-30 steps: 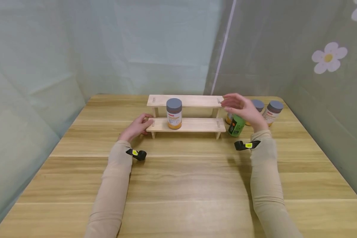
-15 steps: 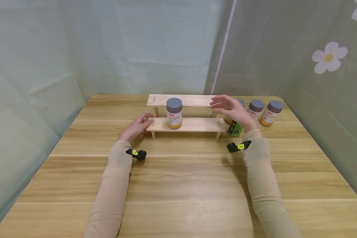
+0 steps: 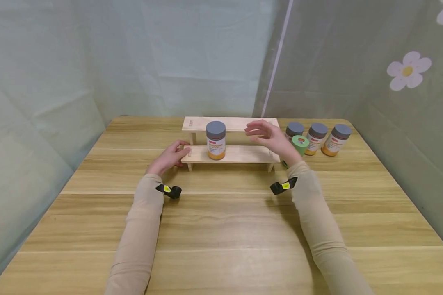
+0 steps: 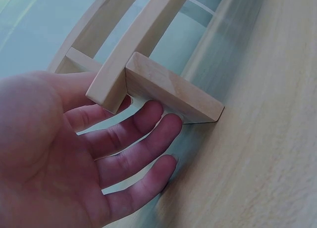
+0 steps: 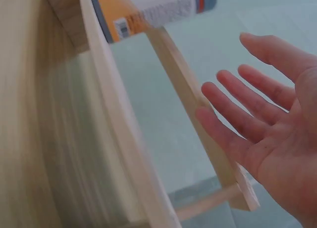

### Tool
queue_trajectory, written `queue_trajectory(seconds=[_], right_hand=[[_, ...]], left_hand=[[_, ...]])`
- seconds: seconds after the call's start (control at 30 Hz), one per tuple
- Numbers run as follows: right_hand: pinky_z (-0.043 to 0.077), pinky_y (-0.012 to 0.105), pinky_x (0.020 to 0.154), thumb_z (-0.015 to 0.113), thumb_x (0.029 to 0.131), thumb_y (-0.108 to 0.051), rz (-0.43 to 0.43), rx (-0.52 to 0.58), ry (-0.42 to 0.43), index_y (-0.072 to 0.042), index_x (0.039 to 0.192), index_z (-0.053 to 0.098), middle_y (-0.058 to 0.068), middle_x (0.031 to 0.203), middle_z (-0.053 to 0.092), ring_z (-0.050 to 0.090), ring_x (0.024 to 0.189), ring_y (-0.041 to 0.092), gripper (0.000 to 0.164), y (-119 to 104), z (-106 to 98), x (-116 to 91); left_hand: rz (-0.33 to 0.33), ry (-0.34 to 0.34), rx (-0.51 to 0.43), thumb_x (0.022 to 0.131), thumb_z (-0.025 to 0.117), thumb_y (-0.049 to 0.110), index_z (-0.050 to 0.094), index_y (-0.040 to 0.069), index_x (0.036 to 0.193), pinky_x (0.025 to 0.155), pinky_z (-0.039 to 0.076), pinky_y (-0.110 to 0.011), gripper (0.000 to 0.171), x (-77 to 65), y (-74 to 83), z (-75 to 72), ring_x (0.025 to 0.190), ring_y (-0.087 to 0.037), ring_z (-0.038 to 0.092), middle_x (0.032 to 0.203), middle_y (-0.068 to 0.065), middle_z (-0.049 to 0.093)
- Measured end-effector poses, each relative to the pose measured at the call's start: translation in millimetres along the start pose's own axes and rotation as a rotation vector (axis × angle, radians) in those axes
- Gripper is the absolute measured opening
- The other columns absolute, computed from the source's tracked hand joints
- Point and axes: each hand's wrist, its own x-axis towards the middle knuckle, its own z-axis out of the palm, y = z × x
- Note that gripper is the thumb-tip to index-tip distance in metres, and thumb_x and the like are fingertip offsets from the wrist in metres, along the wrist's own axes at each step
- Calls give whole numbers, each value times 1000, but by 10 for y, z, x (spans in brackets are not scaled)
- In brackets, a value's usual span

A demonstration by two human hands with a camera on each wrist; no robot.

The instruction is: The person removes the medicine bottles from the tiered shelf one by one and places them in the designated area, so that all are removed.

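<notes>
A two-step wooden display rack [image 3: 245, 154] stands on the table. On its lower step sits an upright supplement bottle [image 3: 216, 141] with a grey lid and a white and orange label, left of the middle. My left hand [image 3: 168, 157] holds the left end of that lower step, its thumb on top and its fingers under the board beside the leg [image 4: 173, 89]. Over the right part of the rack hovers my right hand [image 3: 271, 139], fingers loosely spread and holding nothing. In the right wrist view it is apart from the bottle [image 5: 148, 10].
Right of the rack stand three similar grey-lidded bottles [image 3: 294, 130], [image 3: 315, 140], [image 3: 336, 141] in a row. A green-lidded bottle [image 3: 300, 144] stands in front of the leftmost, partly hidden by my right wrist. Pale curtains [image 3: 177, 61] hang behind the table [image 3: 221, 229].
My right hand has moved left, from above the green bottle to over the rack, uncovering the grey-lidded bottles. The left hand, rack and bottle on it have stayed put.
</notes>
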Motion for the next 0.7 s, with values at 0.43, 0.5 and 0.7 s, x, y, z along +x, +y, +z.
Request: queue_trajectory(seconds=[0.43,0.5,0.7], right_hand=[[47,41,103,62,91,2,-72,80,-26,0,139,42,23,141,49,50,129,37,53,-16,358,105],[46,42,105,63,91,1,-72,84,-23,-1,140,41,22,141,49,50,129,37,54,-14,404,117],[42,47,108,63,91,1,-47,102,-17,-3,143,38,21,144,46,47,132,37,58,-24,515,153]], left_hand=[[5,-4,4,104,42,32,32,5,143,73,48,-25,49,22,-15,0,89,-11,57,132,-29,52],[4,-3,6,104,42,32,32,4,143,73,48,-25,49,23,-14,2,88,-10,57,131,-29,52],[4,-1,-4,104,42,31,31,4,144,72,49,-26,50,25,-16,-2,83,-6,56,130,-29,52]])
